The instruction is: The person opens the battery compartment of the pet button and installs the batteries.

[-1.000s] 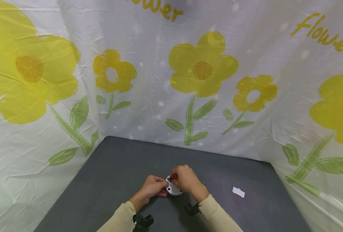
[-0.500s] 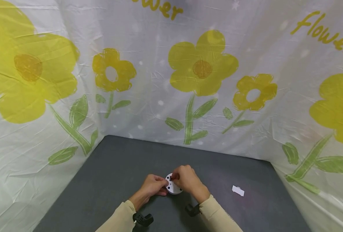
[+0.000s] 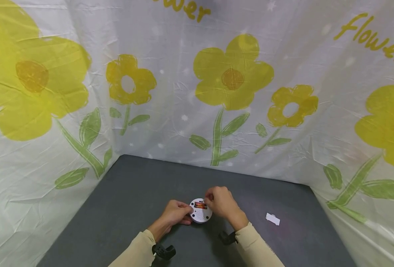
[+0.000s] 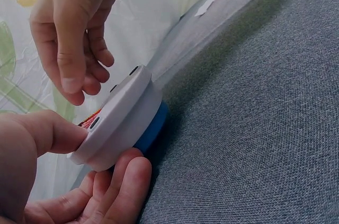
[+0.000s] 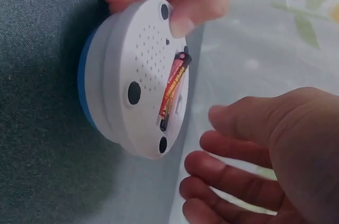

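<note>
A round white device [image 3: 201, 216] with a blue lower part [image 4: 152, 127] lies with its underside up, showing small speaker holes and dark feet. Red-and-black batteries [image 5: 173, 89] sit in the open compartment of that underside. My left hand [image 3: 175, 213] pinches the device's rim, thumb on the upper face and fingers below. Just to the right of the device is my right hand [image 3: 221, 202]. Its fingers are loosely bent, apart from the device, and hold nothing in the right wrist view [image 5: 254, 155].
A small white battery cover [image 3: 272, 218] with a tab lies to the right on the dark grey table [image 3: 143, 185]. A white curtain [image 3: 176, 111] printed with yellow flowers surrounds the table's back and sides. Black wrist straps [image 3: 164, 251] sit on both sleeved forearms.
My right hand has drawn back to the right from the compartment, and the red batteries it covered now show. My left hand keeps its grip on the device in the same place.
</note>
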Demonstrator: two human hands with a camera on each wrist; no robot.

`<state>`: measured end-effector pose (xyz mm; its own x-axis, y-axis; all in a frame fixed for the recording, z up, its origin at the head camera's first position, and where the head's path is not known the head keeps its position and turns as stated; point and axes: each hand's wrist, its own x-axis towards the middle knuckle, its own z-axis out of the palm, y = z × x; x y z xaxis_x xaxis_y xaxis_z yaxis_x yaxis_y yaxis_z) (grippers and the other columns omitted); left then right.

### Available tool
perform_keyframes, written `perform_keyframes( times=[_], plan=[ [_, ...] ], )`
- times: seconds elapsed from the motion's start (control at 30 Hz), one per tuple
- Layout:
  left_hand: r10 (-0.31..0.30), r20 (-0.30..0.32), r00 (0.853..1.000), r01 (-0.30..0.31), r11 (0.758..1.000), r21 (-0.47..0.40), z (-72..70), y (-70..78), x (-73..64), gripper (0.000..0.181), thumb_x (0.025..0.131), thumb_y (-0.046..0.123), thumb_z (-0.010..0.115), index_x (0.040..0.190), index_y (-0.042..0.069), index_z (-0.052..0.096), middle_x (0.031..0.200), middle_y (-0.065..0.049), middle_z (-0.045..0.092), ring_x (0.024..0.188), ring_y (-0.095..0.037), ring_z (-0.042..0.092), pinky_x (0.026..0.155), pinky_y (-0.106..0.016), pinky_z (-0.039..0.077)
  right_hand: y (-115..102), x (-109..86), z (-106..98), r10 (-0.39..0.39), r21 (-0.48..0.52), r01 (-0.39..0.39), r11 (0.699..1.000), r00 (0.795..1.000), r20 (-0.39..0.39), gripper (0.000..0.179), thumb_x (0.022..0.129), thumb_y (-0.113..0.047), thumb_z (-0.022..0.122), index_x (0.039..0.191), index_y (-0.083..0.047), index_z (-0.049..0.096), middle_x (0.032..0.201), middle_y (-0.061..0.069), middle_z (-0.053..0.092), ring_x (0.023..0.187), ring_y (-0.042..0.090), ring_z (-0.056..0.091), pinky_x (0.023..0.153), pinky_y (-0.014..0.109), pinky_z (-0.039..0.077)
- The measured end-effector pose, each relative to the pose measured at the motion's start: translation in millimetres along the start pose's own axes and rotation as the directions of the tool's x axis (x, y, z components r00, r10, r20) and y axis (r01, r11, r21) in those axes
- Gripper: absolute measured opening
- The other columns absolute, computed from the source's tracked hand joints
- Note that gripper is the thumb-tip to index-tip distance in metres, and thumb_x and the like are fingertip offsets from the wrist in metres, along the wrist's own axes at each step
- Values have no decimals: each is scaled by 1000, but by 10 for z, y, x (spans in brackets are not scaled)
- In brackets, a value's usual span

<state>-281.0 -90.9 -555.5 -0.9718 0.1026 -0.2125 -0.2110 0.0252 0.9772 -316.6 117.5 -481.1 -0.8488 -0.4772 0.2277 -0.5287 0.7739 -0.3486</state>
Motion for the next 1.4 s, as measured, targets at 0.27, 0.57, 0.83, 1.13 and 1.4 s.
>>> perform_keyframes(
  times=[0.27, 0.57, 0.83, 1.13, 1.4],
  plan=[
    [0, 8, 1000, 1, 1000, -1, -8, 5, 2, 22, 94, 4, 72, 108, -12, 74, 86, -12, 79, 71, -15, 76, 66, -30, 69, -48, 40, 62, 119, 34, -122, 992, 988, 94, 31, 98, -35, 81, 101, -3, 83, 90, 9, 80, 77, 22, 73, 64, 37, 62],
    [-2, 10, 1000, 2, 1000, 17, -5, -4, -14, 22, 94, 5, 72, 108, -11, 75, 86, -12, 79, 71, -15, 76, 65, -31, 69, -121, 38, 174, 220, 42, -228, 973, 966, 136, 40, 95, -47, 83, 77, -12, 76, 69, -1, 65, 58, 13, 57, 49, 27, 45],
    [0, 4, 1000, -1, 999, 37, -10, -9, -12, 22, 95, 6, 73, 110, -10, 75, 88, -12, 78, 71, -14, 76, 66, -31, 69, -38, 39, 283, 155, 90, -162, 983, 985, 77, 41, 95, -43, 83, 71, -11, 72, 65, -2, 61, 56, 13, 55, 46, 29, 46],
    [2, 8, 1000, -2, 1000, 31, -18, 0, -7, 20, 95, 5, 73, 108, -10, 75, 90, -14, 78, 71, -15, 76, 66, -31, 69, -71, 65, 234, 219, 141, -230, 963, 972, 88, 36, 88, -33, 90, 97, 1, 83, 89, 13, 77, 68, 18, 66, 54, 30, 57],
    [1, 11, 1000, -2, 1000, 18, -10, -21, -2, 22, 94, 5, 74, 109, -11, 74, 88, -13, 79, 72, -17, 77, 66, -32, 69, -5, 49, 203, 242, 185, -264, 947, 961, 133, 29, 89, -32, 90, 101, -5, 84, 92, 8, 80, 77, 18, 70, 59, 31, 59]
  ],
)
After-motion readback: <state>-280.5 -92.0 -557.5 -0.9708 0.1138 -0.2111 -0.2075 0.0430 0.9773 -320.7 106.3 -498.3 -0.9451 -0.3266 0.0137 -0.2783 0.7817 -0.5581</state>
